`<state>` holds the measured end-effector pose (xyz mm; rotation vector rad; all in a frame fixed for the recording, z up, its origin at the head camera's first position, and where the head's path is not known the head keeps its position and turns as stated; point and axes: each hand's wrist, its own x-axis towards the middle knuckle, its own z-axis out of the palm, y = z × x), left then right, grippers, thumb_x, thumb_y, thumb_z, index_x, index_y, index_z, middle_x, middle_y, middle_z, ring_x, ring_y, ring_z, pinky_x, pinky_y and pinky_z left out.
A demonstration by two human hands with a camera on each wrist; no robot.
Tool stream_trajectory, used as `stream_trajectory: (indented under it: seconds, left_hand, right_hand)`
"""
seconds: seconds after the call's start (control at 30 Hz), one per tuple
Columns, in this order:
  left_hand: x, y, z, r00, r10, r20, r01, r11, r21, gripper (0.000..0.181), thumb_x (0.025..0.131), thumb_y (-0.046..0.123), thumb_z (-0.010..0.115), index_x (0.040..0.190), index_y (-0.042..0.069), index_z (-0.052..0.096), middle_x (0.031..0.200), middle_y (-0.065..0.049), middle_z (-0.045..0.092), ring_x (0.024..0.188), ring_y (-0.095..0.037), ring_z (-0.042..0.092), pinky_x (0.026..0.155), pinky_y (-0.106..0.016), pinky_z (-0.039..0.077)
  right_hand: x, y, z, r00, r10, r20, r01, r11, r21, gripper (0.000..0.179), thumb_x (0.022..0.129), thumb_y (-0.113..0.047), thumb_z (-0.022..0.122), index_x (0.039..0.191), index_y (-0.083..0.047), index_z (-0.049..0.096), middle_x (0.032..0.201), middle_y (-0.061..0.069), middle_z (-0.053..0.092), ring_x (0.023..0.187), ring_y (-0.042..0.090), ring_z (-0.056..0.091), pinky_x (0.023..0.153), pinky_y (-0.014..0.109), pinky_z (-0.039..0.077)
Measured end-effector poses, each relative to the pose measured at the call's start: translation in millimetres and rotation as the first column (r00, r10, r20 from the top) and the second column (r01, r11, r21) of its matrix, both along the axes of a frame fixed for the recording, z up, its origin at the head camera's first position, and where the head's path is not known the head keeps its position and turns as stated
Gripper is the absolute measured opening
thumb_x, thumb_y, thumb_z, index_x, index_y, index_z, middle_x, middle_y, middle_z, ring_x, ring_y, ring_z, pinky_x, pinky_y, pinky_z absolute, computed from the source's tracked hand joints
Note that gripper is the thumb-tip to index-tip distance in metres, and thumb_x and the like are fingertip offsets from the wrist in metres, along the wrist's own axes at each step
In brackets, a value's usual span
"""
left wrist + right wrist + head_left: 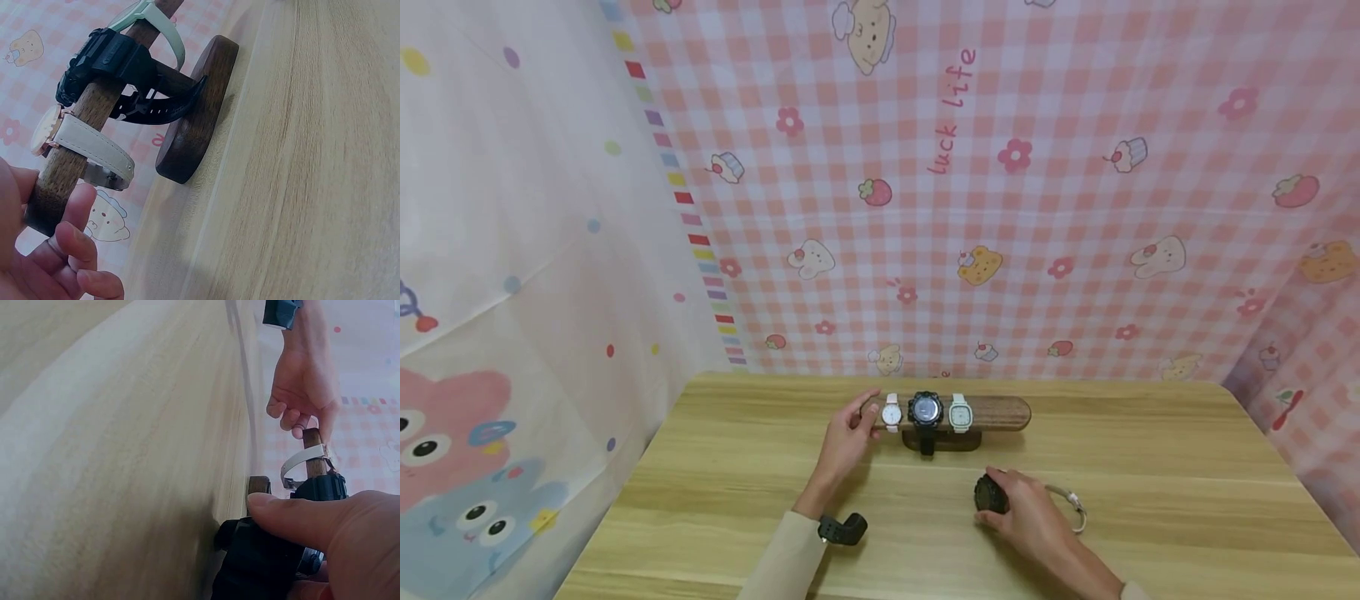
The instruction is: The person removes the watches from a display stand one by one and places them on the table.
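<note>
Head view: at the centre of the frame, a dark brown wooden bar with rounded ends [1006,414] is raised on a dark wooden oval base [957,442], presumably so that watches can be strapped round it with their faces to the viewer. Three sit there side by side: a round watch with a white strap and rose-gold case [891,414] at the left, a chunky black watch with a round dial [927,407] in the middle, and a square-faced pale mint watch [960,414] next along, leaving the right end of the bar bare. The left hand [844,442] grasps the bar's left end between thumb and forefinger, its other fingers loosely curled, as the left wrist view shows; that hold probably steadies the stand, since a raised bar could tip or turn. The middle watch's black strap hangs down to the base, which suggests it is not fully fastened. Right of centre in the lower part of the head view, the right hand [1033,512] grasps a bulky black watch with a dark round face [990,494] just above or on the pale wood-grain counter [715,483]; which, I cannot tell. Its thumb and fingers clasp the case, likely because the rigid body gives a surer hold than a strap. Beside that hand, a pale strap with a metallic clasp [1078,505] curves into view, and whatever it belongs to is hidden
</note>
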<state>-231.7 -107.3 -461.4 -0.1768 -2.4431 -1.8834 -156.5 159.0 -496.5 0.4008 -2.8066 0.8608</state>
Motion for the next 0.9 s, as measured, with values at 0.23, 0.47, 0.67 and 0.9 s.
stream_trajectory:
  seconds: [0.23,0.47,0.67,0.9]
  left_hand:
    - [-4.7,0.6,-6.0,1.000,0.009,0.014,-0.009,1.000,0.001,0.037,0.104,0.013,0.052,0.140,0.010,0.057,0.085,-0.038,0.059,0.085,-0.051,0.064,0.052,-0.019,0.039]
    - [-22.7,-2.6,-35.4,1.000,0.030,0.002,-0.030,1.000,0.006,0.038,0.103,0.019,0.054,0.141,0.014,0.056,0.082,-0.031,0.062,0.082,-0.048,0.065,0.051,-0.020,0.039]
    - [-25.1,-4.6,-39.3,1.000,0.024,-0.011,-0.024,1.000,0.003,0.037,0.103,0.023,0.056,0.139,0.016,0.058,0.080,-0.025,0.065,0.078,-0.041,0.067,0.052,-0.021,0.041]
    - [-23.5,-4.9,-38.3,1.000,0.023,-0.008,-0.023,1.000,-0.007,0.036,0.103,0.024,0.055,0.138,0.019,0.059,0.079,-0.026,0.065,0.078,-0.041,0.067,0.052,-0.021,0.040]
  right_hand:
    - [-0.1,1.2,0.8,1.000,0.001,0.022,-0.001,1.000,-0.002,0.062,0.067,-0.018,0.092,0.119,0.006,0.067,0.102,0.020,0.071,0.094,0.029,0.069,0.080,0.041,0.056]
    - [-1.9,1.8,1.0,0.999,0.002,0.051,0.000,1.000,-0.030,0.063,0.069,-0.018,0.091,0.121,0.007,0.066,0.108,0.026,0.070,0.100,0.035,0.068,0.085,0.045,0.055]
    - [-1.7,2.6,1.0,0.999,0.002,0.050,0.000,0.999,-0.043,0.063,0.069,-0.018,0.091,0.121,0.007,0.066,0.109,0.027,0.069,0.102,0.038,0.068,0.087,0.048,0.054]
    - [-1.6,3.1,0.8,0.999,-0.011,0.047,0.014,0.998,-0.062,0.062,0.068,-0.017,0.091,0.120,0.005,0.066,0.107,0.021,0.072,0.095,0.029,0.070,0.084,0.045,0.055]
